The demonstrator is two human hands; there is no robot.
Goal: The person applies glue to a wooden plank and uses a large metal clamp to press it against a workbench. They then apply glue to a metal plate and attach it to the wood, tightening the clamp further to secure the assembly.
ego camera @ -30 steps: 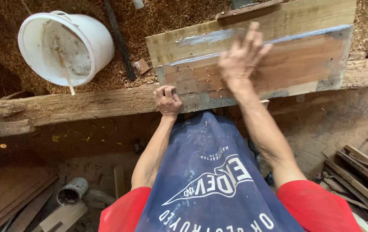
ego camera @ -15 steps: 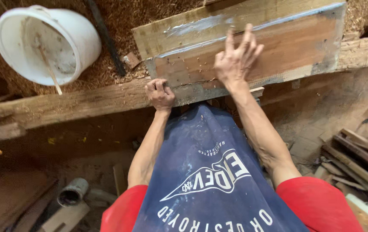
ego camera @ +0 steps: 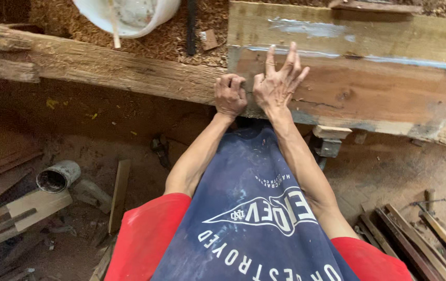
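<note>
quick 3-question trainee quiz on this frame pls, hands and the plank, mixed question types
1. True or false: the right hand lies flat with fingers spread on the wooden plank.
2. The left hand is: A) open and flat on the plank, B) curled in a fist at the plank's near left corner, C) holding the white bucket.
3. Fill in: the plank rests across a rough wooden ____ with sawdust behind it.

Key: 1 true; 2 B; 3 beam.
</note>
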